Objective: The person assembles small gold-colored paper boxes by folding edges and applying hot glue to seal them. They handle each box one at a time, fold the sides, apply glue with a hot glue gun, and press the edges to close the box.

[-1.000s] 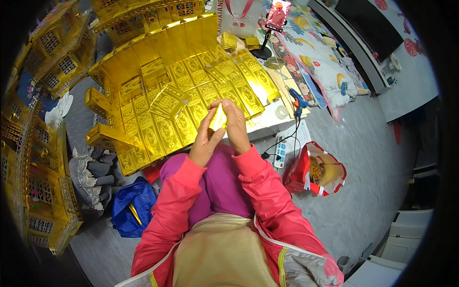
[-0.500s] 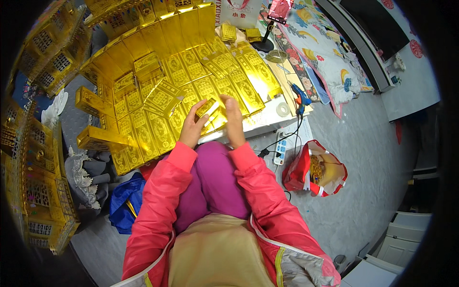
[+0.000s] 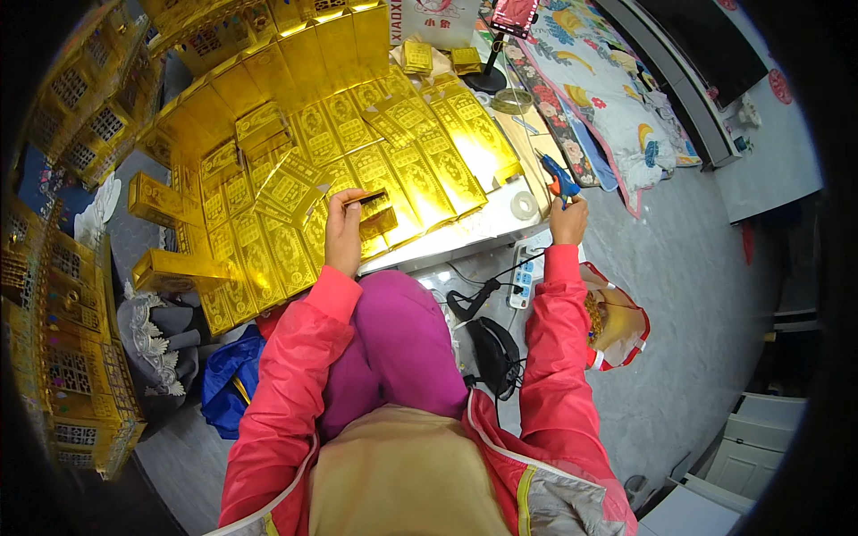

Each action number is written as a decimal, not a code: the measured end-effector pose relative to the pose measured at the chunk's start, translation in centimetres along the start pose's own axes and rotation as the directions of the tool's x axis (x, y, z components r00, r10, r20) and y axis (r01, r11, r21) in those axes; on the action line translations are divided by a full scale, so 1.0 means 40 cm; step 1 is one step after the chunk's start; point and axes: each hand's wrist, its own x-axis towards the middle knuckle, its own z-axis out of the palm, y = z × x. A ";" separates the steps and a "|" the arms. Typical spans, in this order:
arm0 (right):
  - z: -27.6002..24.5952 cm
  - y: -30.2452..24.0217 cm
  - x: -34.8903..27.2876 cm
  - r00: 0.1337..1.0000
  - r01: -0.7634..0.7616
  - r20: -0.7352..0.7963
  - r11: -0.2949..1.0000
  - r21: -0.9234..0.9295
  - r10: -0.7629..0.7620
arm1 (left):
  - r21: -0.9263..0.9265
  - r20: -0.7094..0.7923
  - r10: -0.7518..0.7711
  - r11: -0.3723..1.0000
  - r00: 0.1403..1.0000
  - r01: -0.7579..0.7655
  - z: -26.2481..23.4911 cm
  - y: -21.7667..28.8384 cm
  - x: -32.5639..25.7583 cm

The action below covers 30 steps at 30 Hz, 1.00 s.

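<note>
Since the earlier frame, the right hand (image 3: 569, 221) has moved to the blue glue gun (image 3: 558, 175); whether its fingers clamp it cannot be told. The left hand (image 3: 343, 229) pinches a small gold piece (image 3: 372, 196) over printed gold packs (image 3: 293, 256). Red lettering marks a white bag (image 3: 420, 34) behind.

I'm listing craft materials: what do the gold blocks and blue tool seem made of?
Gold blocks: probably card faced with shiny foil, given bright glare and crisp edges. Blue tool: likely hard plastic, from its solid colour and moulded shape; gloss unclear.
</note>
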 end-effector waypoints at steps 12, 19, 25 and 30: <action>0.039 0.052 0.091 0.999 -0.010 0.032 0.987 0.160 0.005 | 0.237 0.147 0.161 0.952 0.976 -0.193 0.006 0.008 0.000; -0.190 -0.060 0.003 0.953 -0.303 0.304 0.127 0.945 0.011 | 0.225 0.111 0.078 0.969 0.991 -0.102 0.004 -0.023 0.002; -0.349 -0.235 -0.168 0.897 -0.298 0.373 0.301 0.906 -0.236 | 0.072 -0.173 0.030 0.997 0.984 -0.018 0.052 -0.053 0.055; -0.440 -0.309 -0.301 0.738 -0.194 0.439 0.463 0.865 -0.512 | -0.478 -0.205 -0.218 0.873 0.954 0.097 0.058 0.037 0.013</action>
